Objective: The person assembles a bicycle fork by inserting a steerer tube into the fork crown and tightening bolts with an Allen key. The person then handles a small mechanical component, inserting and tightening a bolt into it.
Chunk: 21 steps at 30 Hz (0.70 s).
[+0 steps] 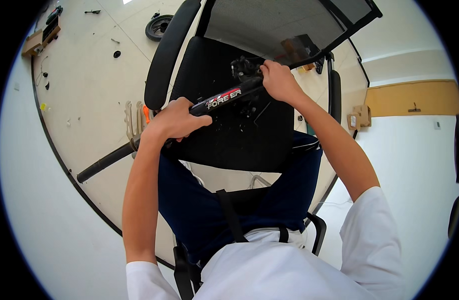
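Note:
A long black metal tube (224, 99) with pale and red lettering slants over a black office chair seat (219, 152). My left hand (174, 120) is closed around its middle, thumb stretched along the seat side. At the tube's upper right end, my right hand (281, 81) is closed, its fingertips beside a dark mechanism (243, 68); the exact hold is partly hidden. The tube's lower left end (104, 162) sticks out past the chair. Small black parts (248, 109) and a thin L-shaped hex key (263, 114) lie on the seat below the tube.
Metal spanners (129, 120) and an orange-handled item (147, 114) are by the chair's left armrest (169, 55). A small wheel (159, 27) and scattered parts lie on the tiled floor. Cardboard boxes (359, 117) stand at right. A mesh backrest (269, 25) rises beyond the seat.

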Tool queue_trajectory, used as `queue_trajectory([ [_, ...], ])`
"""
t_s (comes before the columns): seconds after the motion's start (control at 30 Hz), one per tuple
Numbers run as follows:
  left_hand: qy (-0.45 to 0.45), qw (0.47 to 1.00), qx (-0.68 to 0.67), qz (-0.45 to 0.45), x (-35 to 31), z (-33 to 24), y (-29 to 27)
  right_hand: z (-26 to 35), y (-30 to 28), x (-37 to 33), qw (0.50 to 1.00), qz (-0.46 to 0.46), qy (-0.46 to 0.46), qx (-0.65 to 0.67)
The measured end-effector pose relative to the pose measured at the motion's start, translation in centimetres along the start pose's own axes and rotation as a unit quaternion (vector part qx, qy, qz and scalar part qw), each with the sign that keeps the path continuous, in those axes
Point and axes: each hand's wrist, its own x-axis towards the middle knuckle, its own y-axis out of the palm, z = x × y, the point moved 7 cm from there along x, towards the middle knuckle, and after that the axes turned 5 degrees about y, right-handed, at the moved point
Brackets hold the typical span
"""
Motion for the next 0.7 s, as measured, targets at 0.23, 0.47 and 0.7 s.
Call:
queue_trajectory([
  [0.23,0.019,1.000,-0.014,0.003,0.0,0.3,0.0,-0.2,0.9,-0.6,0.997,-0.048,0.062,-0.022],
  [0.47,0.026,0.999,-0.032,-0.024,-0.8,0.1,-0.6,2.2,1.4,-1.5,0.996,-0.010,0.066,-0.067],
  [0.7,0.025,0.999,-0.031,-0.005,-1.1,-0.2,-0.5,0.8,1.0,-0.5,0.996,-0.017,0.077,-0.033],
])
